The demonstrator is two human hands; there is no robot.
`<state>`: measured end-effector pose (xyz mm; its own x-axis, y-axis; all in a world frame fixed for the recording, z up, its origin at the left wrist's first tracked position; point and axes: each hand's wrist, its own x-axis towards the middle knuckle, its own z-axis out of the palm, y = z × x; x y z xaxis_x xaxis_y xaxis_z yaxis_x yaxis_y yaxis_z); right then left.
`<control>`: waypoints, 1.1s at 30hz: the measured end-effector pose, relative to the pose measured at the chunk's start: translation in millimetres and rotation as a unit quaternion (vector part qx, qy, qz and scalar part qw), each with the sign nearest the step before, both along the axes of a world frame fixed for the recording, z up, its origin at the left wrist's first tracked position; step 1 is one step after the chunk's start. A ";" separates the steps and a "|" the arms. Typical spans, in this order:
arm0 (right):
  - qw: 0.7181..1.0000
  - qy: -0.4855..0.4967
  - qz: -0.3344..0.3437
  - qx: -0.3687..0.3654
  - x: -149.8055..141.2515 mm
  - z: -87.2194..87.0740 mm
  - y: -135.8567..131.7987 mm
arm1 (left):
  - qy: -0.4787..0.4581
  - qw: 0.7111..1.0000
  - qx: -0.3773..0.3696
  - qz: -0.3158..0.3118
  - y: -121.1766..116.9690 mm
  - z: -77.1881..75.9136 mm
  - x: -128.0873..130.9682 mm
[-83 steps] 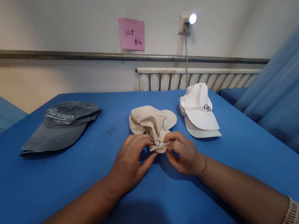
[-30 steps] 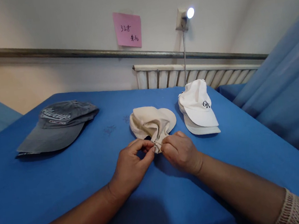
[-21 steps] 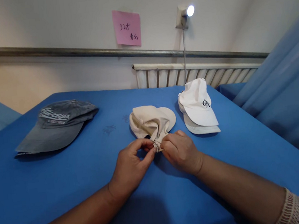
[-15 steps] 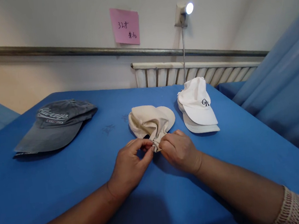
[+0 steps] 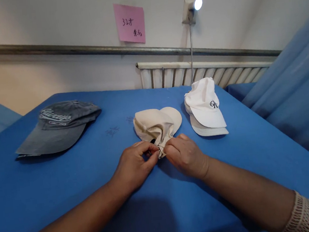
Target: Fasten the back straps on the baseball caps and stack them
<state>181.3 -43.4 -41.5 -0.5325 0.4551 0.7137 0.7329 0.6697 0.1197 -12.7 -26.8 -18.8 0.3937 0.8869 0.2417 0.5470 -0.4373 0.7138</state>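
Note:
A beige baseball cap (image 5: pixel 155 122) lies in front of me with its brim pointing away to the right and its back strap toward me. My left hand (image 5: pixel 137 162) pinches the strap end beside a small metal buckle (image 5: pixel 161 150). On the other side of the buckle, my right hand (image 5: pixel 186 157) is closed on the strap, its fingertips partly hidden behind the knuckles. The cap's crown is creased and bunched near the strap.
Dark grey caps (image 5: pixel 58 127), one apparently under another, rest at the left of the blue-covered table (image 5: pixel 132 215). Stacked white caps (image 5: pixel 205 106) stand at the right. Behind are a radiator (image 5: pixel 166 73), a metal rail (image 5: pixel 80 48) and a pink note (image 5: pixel 129 23). Blue curtain (image 5: pixel 302 88) hangs right.
Both hands have closed in on the back strap, and the buckle has come into sight between them. In the last second they have hardly moved; the view has tilted slightly.

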 end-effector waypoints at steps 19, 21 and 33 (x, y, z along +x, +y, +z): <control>0.992 0.054 -0.032 -0.107 -1.7 -8.0 0.3 | 0.113 0.984 0.125 -0.058 -2.5 -2.2 -0.7; 0.990 0.056 -0.037 -0.125 -2.5 -8.5 -0.1 | 0.130 0.976 0.164 -0.056 -3.3 -2.6 1.8; 0.909 0.240 0.047 -0.338 1.4 -12.2 11.1 | -0.003 0.988 -0.138 -0.075 14.4 -2.9 5.9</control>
<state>182.7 -32.3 -53.7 -0.2930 0.8445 0.4483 0.5287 0.5338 -0.6599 -6.8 -12.4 -21.6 0.5257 0.8507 0.0015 0.4860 -0.3018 0.8202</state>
